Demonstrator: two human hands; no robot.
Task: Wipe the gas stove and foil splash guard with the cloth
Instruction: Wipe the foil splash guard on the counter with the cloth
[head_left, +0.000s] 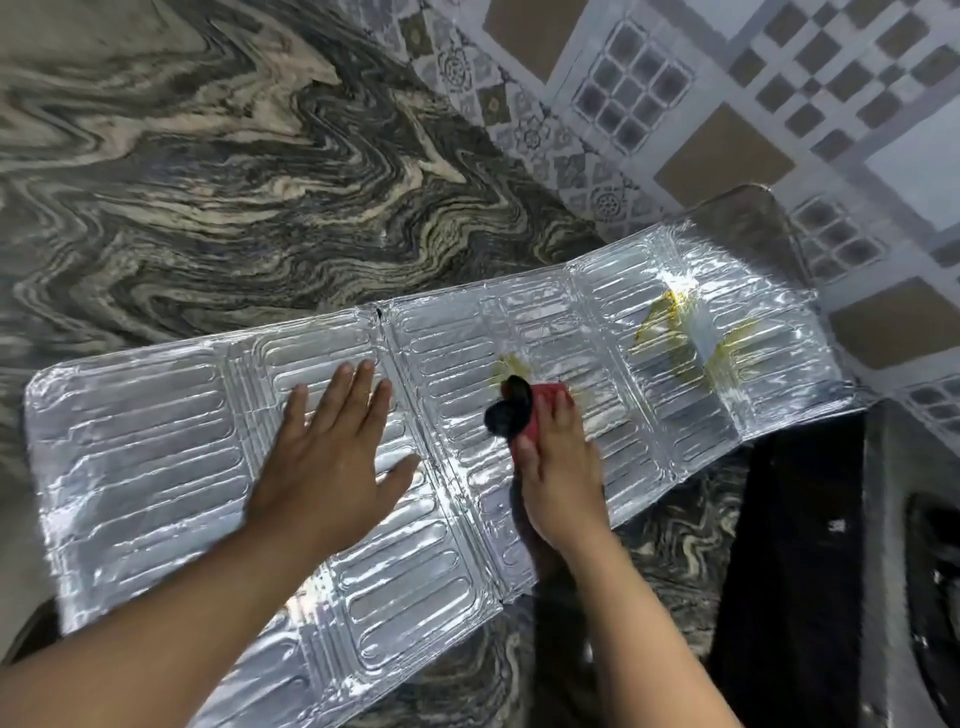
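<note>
Foil splash guard (156, 441) flat on counter (208, 182) | step: wiping yellow smear (506, 366) | right hand (563, 467) grip pressing cloth (545, 397) | left hand (332, 452) open, flat, steadying | next: scrub larger yellow stain (670, 322) beyond cloth

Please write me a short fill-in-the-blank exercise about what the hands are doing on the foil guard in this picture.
1. The left hand lies ____ on the foil splash guard, fingers spread.
2. The right hand presses a cloth whose colour is ____.
3. The stain on the guard's far right panels is ____ in colour.
4. The guard lies on a ____ patterned countertop.

Missing words: flat; red; yellow; marble
</note>
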